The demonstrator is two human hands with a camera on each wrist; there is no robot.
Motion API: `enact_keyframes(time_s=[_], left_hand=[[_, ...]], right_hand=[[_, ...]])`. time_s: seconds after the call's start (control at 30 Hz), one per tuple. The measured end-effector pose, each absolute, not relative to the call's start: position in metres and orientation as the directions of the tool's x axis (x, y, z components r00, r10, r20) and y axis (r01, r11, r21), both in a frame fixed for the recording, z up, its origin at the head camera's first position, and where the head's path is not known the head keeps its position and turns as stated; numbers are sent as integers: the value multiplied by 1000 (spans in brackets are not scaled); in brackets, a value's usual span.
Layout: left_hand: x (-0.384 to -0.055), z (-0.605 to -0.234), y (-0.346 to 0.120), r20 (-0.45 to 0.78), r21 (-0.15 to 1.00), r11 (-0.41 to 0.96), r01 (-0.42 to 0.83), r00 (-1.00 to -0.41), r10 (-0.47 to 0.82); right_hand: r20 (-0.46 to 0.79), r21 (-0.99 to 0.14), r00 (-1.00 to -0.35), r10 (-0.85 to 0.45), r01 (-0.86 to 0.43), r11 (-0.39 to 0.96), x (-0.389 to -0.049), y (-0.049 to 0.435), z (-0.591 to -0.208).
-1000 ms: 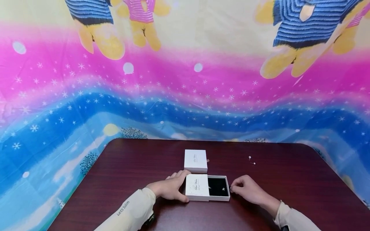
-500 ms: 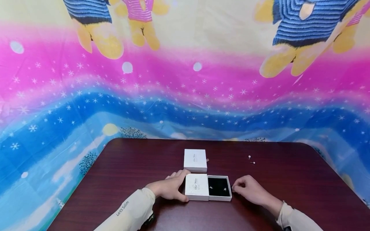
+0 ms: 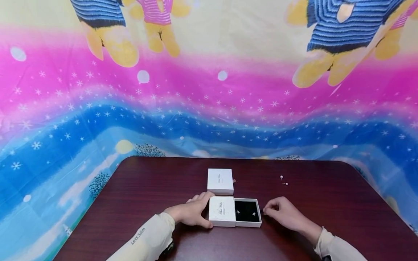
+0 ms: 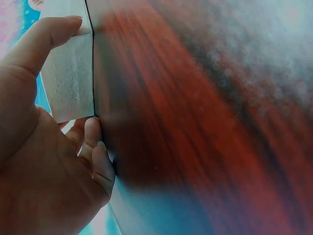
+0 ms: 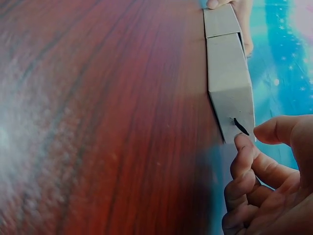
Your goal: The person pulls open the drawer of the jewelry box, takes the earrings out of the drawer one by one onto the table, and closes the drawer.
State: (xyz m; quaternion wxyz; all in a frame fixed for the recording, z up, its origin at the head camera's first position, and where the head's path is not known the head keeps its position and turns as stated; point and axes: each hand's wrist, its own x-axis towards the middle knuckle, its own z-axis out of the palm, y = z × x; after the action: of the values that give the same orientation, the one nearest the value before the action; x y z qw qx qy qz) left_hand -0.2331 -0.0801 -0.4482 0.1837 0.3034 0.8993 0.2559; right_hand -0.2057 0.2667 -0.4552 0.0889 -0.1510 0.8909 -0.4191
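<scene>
In the head view, a white box sleeve (image 3: 222,209) with small print lies on the table, its drawer (image 3: 259,223) slid out to the right. Two small silver star-shaped earrings sit on the drawer's black pad (image 3: 247,216). My left hand (image 3: 192,212) holds the sleeve from its left side, thumb at the near corner and fingers at the far one. My right hand (image 3: 284,214) is just right of the drawer, fingers loosely bent. In the right wrist view, a black ribbon tab (image 5: 240,126) sticks out of the drawer's end, right at the slightly parted thumb and index fingertips.
A second white box (image 3: 220,180), closed, stands just behind, with a small tan tab at its right side. Two pearl stud earrings (image 3: 281,177) lie farther right on the dark red-brown table (image 3: 163,174). A patterned cloth (image 3: 196,90) hangs behind the table.
The drawer has slid farther right out of the sleeve, exposing both star earrings fully. The right hand has moved slightly right, lately without the drawer. The left hand has stayed in place.
</scene>
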Motion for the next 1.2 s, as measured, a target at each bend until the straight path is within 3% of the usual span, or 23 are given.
enact_keyframes(time_s=[0.73, 1.2], left_hand=[[-233, -450, -80, -165, 576, 681, 452, -752, 638], [-235, -450, -80, -172, 579, 679, 451, -746, 643]], right_hand=[[66, -733, -951, -301, -251, 633, -205, 260, -431], [121, -712, -952, -281, -280, 644, -197, 232, -427]])
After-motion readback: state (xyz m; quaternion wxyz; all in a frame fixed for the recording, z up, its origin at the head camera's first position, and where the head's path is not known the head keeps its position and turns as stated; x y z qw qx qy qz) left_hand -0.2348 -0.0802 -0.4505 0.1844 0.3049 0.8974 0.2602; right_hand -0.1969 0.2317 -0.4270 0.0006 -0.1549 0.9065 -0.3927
